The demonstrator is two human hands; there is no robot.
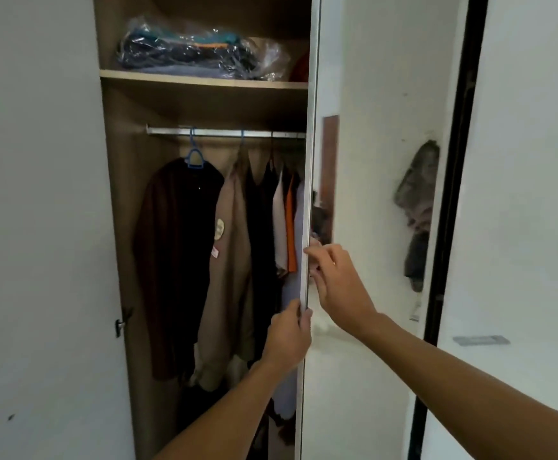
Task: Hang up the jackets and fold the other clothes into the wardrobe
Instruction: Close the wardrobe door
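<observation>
Wardrobe door [364, 161], long axis vertical, edge toward the viewer; left hand [287, 336] and right hand [337, 280] fingers grip that edge.

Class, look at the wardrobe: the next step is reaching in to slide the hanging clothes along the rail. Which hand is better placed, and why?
Probably the left hand: it grips the door edge on the side nearest the hanging clothes. The right hand holds the door's outer face, with the edge between it and the rail.

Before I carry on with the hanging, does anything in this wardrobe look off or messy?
Mostly tidy. The one oddity: the tan jacket hangs skewed off its hanger, with a tag showing. Both hands, left hand and right hand, grip the door edge.
</observation>
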